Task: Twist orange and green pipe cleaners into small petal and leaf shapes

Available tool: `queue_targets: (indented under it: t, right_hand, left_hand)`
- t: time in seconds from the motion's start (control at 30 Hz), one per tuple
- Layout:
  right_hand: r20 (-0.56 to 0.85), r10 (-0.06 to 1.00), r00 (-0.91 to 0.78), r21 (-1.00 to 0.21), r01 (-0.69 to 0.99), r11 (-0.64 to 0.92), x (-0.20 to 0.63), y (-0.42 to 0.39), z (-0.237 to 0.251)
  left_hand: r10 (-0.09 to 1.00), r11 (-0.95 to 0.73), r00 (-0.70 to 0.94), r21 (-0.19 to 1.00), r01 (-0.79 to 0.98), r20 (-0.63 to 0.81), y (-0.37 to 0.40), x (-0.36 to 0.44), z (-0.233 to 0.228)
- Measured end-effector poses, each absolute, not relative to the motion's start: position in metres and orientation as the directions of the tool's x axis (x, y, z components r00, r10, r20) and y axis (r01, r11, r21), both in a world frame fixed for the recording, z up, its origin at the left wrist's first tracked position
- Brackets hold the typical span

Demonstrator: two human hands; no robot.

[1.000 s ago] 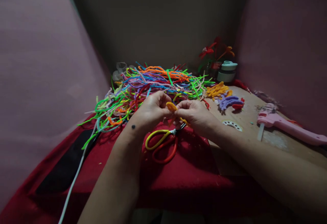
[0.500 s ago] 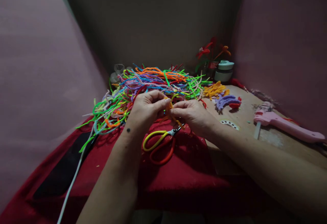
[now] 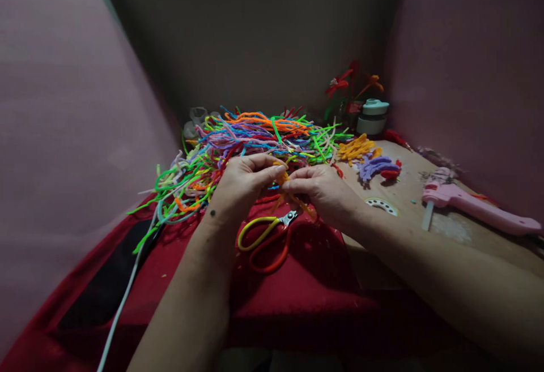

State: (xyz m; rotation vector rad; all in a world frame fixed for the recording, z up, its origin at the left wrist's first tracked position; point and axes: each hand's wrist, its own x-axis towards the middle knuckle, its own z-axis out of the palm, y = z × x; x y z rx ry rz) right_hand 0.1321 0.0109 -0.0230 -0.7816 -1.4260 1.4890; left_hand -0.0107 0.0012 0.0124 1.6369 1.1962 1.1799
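Observation:
Both hands meet at the middle of the view, pinching an orange pipe cleaner (image 3: 282, 178) between their fingertips. My left hand (image 3: 251, 177) grips its upper part with thumb and forefinger. My right hand (image 3: 317, 186) holds it from the other side, and loose orange ends hang below the fingers. Directly underneath, scissors (image 3: 260, 237) with one yellow and one red handle lie on the red cloth (image 3: 297, 293). Behind the hands spreads a big heap of colourful pipe cleaners (image 3: 255, 134). Fingers partly hide the held piece.
At right, a pink glue gun (image 3: 476, 202) rests on a brown board (image 3: 408, 162) beside bundles of orange (image 3: 357, 148) and purple (image 3: 376, 168) pipe cleaner pieces. A lidded jar (image 3: 373, 117) and red flowers (image 3: 340, 84) stand behind. A black phone-like slab (image 3: 106, 276) and white cable (image 3: 123, 298) lie left.
The hands stay almost in place, still pinching the orange pipe cleaner. Its hanging ends have shifted slightly, showing more of the scissors' metal blades.

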Motion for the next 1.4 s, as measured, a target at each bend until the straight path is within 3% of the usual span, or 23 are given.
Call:
queue_targets:
  t: [0.17,0.23,0.33,0.43,0.5,0.63,0.7,0.8,0.9,0.97,1.03,1.2,1.4]
  right_hand:
    - [0.141,0.9,-0.412,-0.978,-0.196,0.064,0.132,0.013,-0.023]
    - [0.126,0.913,-0.388,-0.974,-0.223,0.039,0.133,0.014,-0.022]
    - [0.121,0.938,-0.326,-0.961,-0.274,0.029,0.134,0.017,-0.021]
    - [0.159,0.952,-0.261,-0.943,-0.326,0.068,0.135,0.021,-0.023]
    - [0.19,0.957,-0.217,-0.944,-0.307,0.118,0.135,0.024,-0.026]
    - [0.243,0.96,-0.143,-0.963,-0.157,0.22,0.135,0.026,-0.03]
    - [0.243,0.962,-0.126,-0.962,-0.159,0.222,0.134,0.025,-0.03]
    - [0.225,0.965,-0.131,-0.945,-0.269,0.184,0.132,0.025,-0.028]
    - [0.187,0.975,-0.121,-0.921,-0.367,0.131,0.133,0.026,-0.026]
    - [0.152,0.982,-0.113,-0.885,-0.457,0.084,0.134,0.028,-0.024]
    - [0.127,0.984,-0.123,-0.838,-0.544,0.04,0.135,0.029,-0.022]
    - [0.123,0.981,-0.15,-0.816,-0.579,0.014,0.134,0.026,-0.018]
    - [0.118,0.977,-0.176,-0.816,-0.577,-0.005,0.131,0.022,-0.022]
  left_hand:
    - [0.851,-0.461,0.002,0.746,0.48,0.525,0.003,-0.003,0.006]
    - [0.83,-0.463,-0.034,0.72,0.517,0.557,0.004,-0.001,0.006]
    - [0.93,-0.323,-0.012,0.834,0.447,0.367,0.005,-0.003,0.009]
    - [0.97,-0.235,0.175,0.832,0.504,0.168,0.005,-0.008,0.01]
    - [0.953,-0.299,0.224,0.745,0.596,0.203,0.005,-0.008,0.007]
    - [0.853,-0.399,0.154,0.433,0.808,0.499,0.002,-0.001,0.0]
    - [0.809,-0.391,0.121,0.372,0.842,0.575,0.0,0.002,-0.001]
    - [0.855,-0.405,0.085,0.555,0.726,0.512,0.0,0.003,0.002]
    - [0.926,-0.309,-0.067,0.848,0.43,0.372,0.003,-0.003,0.007]
    - [0.937,-0.246,-0.198,0.945,0.213,0.289,0.006,-0.007,0.008]
    - [0.958,-0.198,-0.196,0.978,0.07,0.208,0.008,-0.008,0.006]
    - [0.976,-0.102,0.189,0.994,-0.047,0.109,0.006,0.005,-0.007]
    - [0.971,-0.046,0.228,0.993,-0.113,0.071,0.008,0.013,-0.013]
